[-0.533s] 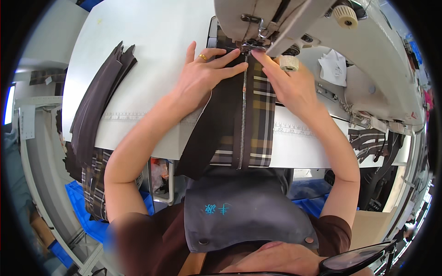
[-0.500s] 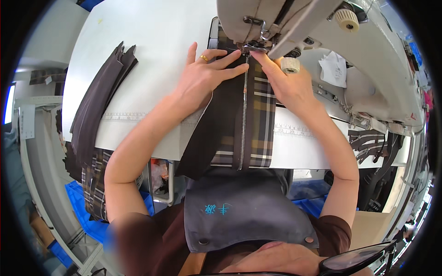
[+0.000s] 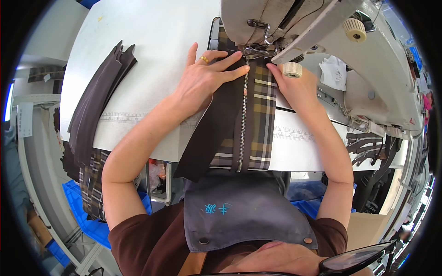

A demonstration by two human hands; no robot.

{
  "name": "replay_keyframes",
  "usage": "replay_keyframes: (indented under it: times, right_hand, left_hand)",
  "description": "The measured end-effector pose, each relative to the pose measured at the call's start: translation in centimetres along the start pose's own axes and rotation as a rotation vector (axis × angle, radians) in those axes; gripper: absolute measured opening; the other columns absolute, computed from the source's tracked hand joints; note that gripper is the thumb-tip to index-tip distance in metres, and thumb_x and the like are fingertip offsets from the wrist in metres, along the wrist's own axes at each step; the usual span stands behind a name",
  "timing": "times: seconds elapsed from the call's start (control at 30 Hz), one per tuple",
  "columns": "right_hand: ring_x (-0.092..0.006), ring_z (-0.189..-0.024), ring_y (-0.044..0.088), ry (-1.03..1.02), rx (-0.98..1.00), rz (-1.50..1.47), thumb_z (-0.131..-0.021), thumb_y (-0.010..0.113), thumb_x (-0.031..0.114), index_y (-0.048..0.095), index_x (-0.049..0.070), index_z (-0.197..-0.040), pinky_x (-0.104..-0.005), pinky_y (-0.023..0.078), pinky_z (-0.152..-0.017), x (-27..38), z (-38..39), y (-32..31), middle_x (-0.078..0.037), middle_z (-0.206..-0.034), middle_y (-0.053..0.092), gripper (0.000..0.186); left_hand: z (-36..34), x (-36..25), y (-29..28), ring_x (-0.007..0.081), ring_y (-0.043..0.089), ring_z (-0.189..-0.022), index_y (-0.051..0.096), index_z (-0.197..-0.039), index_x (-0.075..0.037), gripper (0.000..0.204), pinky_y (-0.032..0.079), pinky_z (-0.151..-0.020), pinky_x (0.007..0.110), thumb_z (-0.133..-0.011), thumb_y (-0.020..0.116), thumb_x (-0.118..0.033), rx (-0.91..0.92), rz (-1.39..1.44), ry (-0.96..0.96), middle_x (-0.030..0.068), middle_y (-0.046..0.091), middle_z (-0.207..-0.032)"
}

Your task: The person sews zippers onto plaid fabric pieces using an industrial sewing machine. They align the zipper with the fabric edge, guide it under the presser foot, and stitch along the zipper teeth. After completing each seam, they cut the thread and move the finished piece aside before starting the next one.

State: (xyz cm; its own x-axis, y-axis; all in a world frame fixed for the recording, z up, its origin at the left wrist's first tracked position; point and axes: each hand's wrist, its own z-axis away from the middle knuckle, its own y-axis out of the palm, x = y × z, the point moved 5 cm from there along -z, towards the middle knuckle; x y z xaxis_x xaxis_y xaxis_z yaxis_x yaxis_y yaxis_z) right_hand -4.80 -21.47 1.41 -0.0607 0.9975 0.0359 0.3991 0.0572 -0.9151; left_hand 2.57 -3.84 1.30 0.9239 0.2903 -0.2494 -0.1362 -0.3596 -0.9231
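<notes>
Hands press flat, gripping nothing: left hand [image 3: 202, 85] on brown cloth [image 3: 216, 124], right hand [image 3: 297, 87] on plaid [image 3: 263, 119]. Zip [image 3: 242, 124] wants even feeding toward the needle [image 3: 251, 51], I think.

Your way ahead is blocked by the sewing machine [image 3: 294, 18] overhanging both hands; left, bare tabletop [image 3: 156, 41] lies open until that stack of dark strips [image 3: 99, 99] near the edge.

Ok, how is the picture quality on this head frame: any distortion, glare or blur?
Head view: strong fisheye bend, the table edge curves and a black rim rings the frame; lighting is bright and even, the white tabletop near washed out; left hand, right hand and zipper are sharp; the periphery is soft.
</notes>
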Motion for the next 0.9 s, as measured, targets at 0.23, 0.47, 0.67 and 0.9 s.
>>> replay_keyframes:
  times: [0.23, 0.47, 0.67, 0.9]
  right_hand:
    - [-0.0284, -0.059, 0.058, -0.016, -0.075, -0.145, -0.077, 0.064, 0.019, 0.052, 0.006, -0.073, -0.0386, 0.045, -0.053, 0.2, -0.7, 0.0, -0.009, -0.064, 0.059, 0.018]
    - [-0.0289, -0.059, 0.058, -0.057, -0.122, -0.165, -0.077, 0.064, 0.019, 0.051, 0.006, -0.071, -0.0392, 0.045, -0.053, -0.3, -0.4, 0.4, -0.009, -0.064, 0.057, 0.019]
    - [-0.0291, -0.06, 0.058, -0.055, -0.108, -0.134, -0.078, 0.063, 0.015, 0.053, 0.006, -0.071, -0.0393, 0.046, -0.053, -0.1, -0.6, 0.1, -0.01, -0.065, 0.057, 0.015]
    - [-0.0219, -0.058, 0.056, -0.146, -0.007, -0.14, -0.079, 0.064, 0.01, 0.063, 0.014, -0.113, -0.0339, 0.044, -0.052, 2.8, 0.4, -0.5, -0.004, -0.064, 0.056, 0.035]
  left_hand:
    - [-0.2, -0.1, -0.1, 0.026, 0.05, -0.115, 0.065, -0.117, -0.027, 0.047, 0.015, -0.108, 0.058, -0.071, 0.071, -0.022, -0.07, -0.016, -0.022, 0.0015, 0.058, -0.127]
    - [0.0, -0.2, -0.2, 0.0271, 0.048, -0.12, 0.058, -0.124, -0.027, 0.075, 0.019, -0.105, 0.063, -0.058, 0.064, 0.009, -0.001, -0.033, 0.01, 0.0039, 0.052, -0.134]
    - [-0.2, 0.0, 0.0, 0.0281, 0.049, -0.119, 0.063, -0.119, -0.03, 0.047, 0.014, -0.108, 0.06, -0.073, 0.068, -0.021, -0.083, -0.02, -0.001, 0.0031, 0.06, -0.123]
    - [0.3, -0.4, -0.3, 0.0285, 0.047, -0.122, 0.062, -0.12, -0.03, 0.047, 0.011, -0.108, 0.062, -0.077, 0.06, -0.012, -0.037, -0.03, -0.023, 0.0025, 0.058, -0.126]
